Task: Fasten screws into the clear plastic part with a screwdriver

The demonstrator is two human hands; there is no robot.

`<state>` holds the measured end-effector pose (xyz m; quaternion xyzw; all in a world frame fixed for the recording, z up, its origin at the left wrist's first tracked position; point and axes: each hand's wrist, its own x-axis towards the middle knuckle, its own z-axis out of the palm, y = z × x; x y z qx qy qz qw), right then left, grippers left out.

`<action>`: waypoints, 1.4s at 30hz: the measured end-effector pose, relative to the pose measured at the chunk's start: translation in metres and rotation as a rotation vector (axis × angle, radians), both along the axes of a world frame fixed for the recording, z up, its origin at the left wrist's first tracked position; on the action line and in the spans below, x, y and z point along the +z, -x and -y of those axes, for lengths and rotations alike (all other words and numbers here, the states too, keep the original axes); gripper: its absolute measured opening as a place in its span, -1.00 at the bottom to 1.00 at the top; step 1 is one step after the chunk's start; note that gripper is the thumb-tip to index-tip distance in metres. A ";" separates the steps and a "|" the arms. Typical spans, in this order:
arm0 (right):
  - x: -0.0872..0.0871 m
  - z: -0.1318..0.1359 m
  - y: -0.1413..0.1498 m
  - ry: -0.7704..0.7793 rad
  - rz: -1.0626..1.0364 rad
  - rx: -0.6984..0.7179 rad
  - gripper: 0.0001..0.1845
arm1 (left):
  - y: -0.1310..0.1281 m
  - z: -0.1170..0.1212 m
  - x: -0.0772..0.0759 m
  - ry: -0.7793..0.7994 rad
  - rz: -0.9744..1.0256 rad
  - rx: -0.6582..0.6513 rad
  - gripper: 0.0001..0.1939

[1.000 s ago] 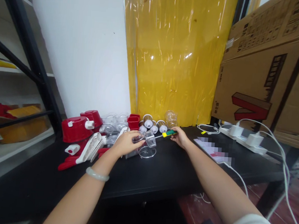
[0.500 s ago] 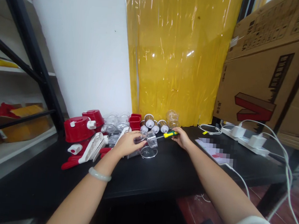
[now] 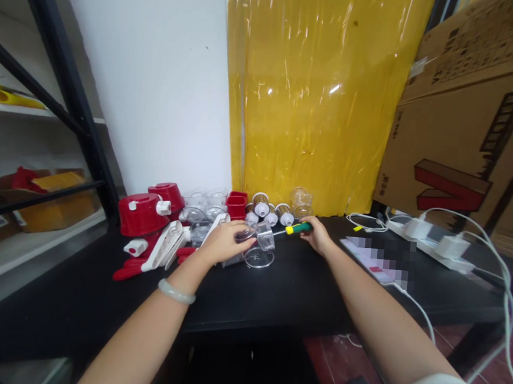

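My left hand point(image 3: 225, 241) is closed round a clear plastic part point(image 3: 259, 238) that lies on its side on the black table point(image 3: 284, 289), its round clear base point(image 3: 259, 257) facing me. My right hand point(image 3: 319, 235) grips a screwdriver with a green and yellow handle point(image 3: 298, 227); its thin shaft points left into the clear part. A pale bangle sits on my left wrist.
Red lids point(image 3: 142, 212), white and red handle pieces point(image 3: 163, 253), clear cups point(image 3: 202, 202) and small metal-capped jars point(image 3: 264, 207) crowd the table's back left. A phone point(image 3: 373, 257) on a white cable, a power strip point(image 3: 430, 241) with chargers and a large cardboard box point(image 3: 475, 126) are at the right. Black shelving stands left.
The head camera has shifted a little, so everything sits slightly further right in view. Both hands keep their hold on the clear part and the screwdriver.
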<state>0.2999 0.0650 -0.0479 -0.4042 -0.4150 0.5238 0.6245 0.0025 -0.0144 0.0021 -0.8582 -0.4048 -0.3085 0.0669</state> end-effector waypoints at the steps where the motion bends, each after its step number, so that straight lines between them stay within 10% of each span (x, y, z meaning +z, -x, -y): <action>1: 0.000 0.000 -0.001 0.010 0.049 -0.018 -0.71 | 0.000 0.000 0.000 0.001 0.003 -0.003 -0.66; 6: -0.009 -0.004 -0.005 -0.062 0.287 -0.120 -0.61 | -0.001 0.000 0.000 -0.007 0.005 -0.011 -0.67; 16: -0.004 -0.001 -0.001 0.041 -0.048 -0.003 -0.81 | -0.002 0.001 0.000 -0.002 0.011 -0.007 -0.66; 22: -0.010 -0.003 -0.005 0.016 0.277 -0.099 -0.59 | -0.002 -0.001 -0.001 0.002 0.015 -0.012 -0.66; 31: -0.002 0.000 0.000 0.061 0.036 -0.031 -0.90 | -0.003 -0.002 -0.002 -0.025 -0.012 -0.021 -0.68; 42: -0.007 -0.002 -0.005 -0.040 0.319 -0.153 -0.66 | -0.002 -0.003 -0.002 -0.017 -0.011 -0.014 -0.66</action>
